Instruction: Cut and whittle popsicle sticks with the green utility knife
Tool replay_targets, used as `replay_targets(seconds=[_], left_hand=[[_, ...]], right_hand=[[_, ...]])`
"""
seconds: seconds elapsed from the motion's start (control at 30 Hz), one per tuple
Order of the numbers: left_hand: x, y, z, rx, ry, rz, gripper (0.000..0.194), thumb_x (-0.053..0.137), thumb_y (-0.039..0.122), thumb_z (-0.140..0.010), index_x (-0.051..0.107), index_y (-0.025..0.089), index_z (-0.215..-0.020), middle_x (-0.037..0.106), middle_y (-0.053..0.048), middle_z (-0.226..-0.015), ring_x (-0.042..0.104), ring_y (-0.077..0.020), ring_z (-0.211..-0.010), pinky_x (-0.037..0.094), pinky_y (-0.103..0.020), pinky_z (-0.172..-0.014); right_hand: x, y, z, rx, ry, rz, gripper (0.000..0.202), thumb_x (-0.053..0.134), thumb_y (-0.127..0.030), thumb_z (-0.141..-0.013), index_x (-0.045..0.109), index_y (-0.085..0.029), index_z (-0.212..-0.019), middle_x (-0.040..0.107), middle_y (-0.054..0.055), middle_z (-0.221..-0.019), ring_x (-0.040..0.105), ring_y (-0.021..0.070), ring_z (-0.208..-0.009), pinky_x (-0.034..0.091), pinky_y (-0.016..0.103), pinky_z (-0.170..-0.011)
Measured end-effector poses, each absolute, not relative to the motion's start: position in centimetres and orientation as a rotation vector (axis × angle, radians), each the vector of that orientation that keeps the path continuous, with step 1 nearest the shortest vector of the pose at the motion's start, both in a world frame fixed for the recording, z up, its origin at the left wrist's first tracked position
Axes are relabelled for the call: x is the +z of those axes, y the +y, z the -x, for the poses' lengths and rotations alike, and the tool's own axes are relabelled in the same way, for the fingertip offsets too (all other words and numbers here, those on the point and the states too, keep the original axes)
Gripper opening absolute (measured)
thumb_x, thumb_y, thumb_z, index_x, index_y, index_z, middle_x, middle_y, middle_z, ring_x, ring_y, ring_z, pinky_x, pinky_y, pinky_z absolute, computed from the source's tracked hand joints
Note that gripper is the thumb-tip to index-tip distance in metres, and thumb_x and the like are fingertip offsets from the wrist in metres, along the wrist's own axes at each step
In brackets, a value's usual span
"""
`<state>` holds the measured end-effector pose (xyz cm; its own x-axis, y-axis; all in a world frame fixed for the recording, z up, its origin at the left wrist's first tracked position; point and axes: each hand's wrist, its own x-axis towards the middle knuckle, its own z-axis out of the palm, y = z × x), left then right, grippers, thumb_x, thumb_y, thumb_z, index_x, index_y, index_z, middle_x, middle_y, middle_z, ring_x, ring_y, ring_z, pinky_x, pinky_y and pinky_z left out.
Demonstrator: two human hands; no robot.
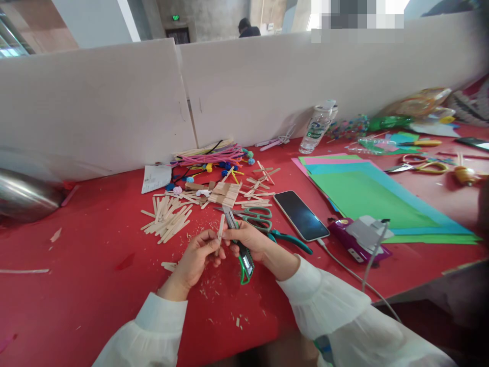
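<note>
Between the fingers of my left hand point(200, 252) a wooden craft stick point(221, 228) stands nearly upright. My right hand point(248, 239) is closed around a green and black utility knife point(246, 262), its blade pointing away from me. The right fingertips also reach the stick, right beside the knife. Just beyond the blade lies a small panel of joined craft sticks point(225, 193). A heap of loose craft sticks point(167, 218) is left of it. Green-handled scissors point(257, 216) and teal-handled pliers point(292, 239) lie to the right of my hands. Wood shavings point(208, 290) are scattered below them.
A phone point(301, 215) with a charging cable lies right of the tools, beside a purple device point(357, 242). Coloured paper sheets point(370, 196) cover the right. Behind are a water bottle point(318, 127), pipe cleaners point(210, 155) and a white partition point(244, 92). A metal container point(28, 196) is far left.
</note>
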<state>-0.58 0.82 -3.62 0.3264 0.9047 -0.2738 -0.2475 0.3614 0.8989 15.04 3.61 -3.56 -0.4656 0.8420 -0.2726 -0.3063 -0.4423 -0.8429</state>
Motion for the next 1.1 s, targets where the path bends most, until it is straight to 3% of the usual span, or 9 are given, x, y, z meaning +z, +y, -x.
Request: replay_targets(seconds=[0.33, 0.63, 0.8, 1.1], left_hand=[[-3.68, 0.63, 0.14, 0.919, 0.924, -0.897, 0.033, 0.078, 0.04, -0.064, 0.057, 0.015, -0.068, 0.063, 0.0, -0.054, 0.052, -0.0074, -0.046, 0.039, -0.017, -0.044], [-3.71, 0.76, -0.03, 1.038, 0.967, -0.947, 0.035, 0.078, 0.042, -0.064, 0.055, 0.016, -0.065, 0.063, 0.002, -0.056, 0.053, -0.0072, -0.046, 0.04, -0.017, -0.045], [-3.54, 0.83, 0.26, 1.027, 0.983, -0.938, 0.033, 0.076, 0.04, -0.066, 0.052, 0.017, -0.065, 0.062, 0.003, -0.053, 0.05, -0.0066, -0.042, 0.038, -0.017, -0.042], [-3.16, 0.76, 0.4, 0.954, 1.005, -0.932, 0.032, 0.074, 0.038, -0.065, 0.05, 0.017, -0.062, 0.061, 0.002, -0.05, 0.048, -0.0067, -0.039, 0.035, -0.016, -0.04]], right_hand=[[-3.53, 3.43, -14.92, 1.976, -0.966, 0.884, 0.016, 0.067, -0.025, -0.057, 0.054, -0.016, -0.057, 0.053, -0.008, -0.041, 0.041, 0.0033, -0.028, 0.033, 0.014, -0.028], [-3.92, 3.43, -14.95, 1.833, -1.083, 0.911, 0.028, 0.074, -0.037, -0.059, 0.058, -0.015, -0.067, 0.059, -0.006, -0.047, 0.047, 0.0052, -0.033, 0.036, 0.015, -0.031], [-3.89, 3.43, -15.0, 1.693, -1.181, 0.969, 0.028, 0.075, -0.037, -0.062, 0.062, -0.014, -0.071, 0.058, -0.006, -0.047, 0.046, 0.0046, -0.033, 0.033, 0.016, -0.033], [-3.72, 3.49, -15.16, 1.593, -1.258, 1.01, 0.026, 0.073, -0.038, -0.062, 0.058, -0.016, -0.063, 0.051, -0.007, -0.042, 0.043, 0.0044, -0.032, 0.03, 0.016, -0.033]])
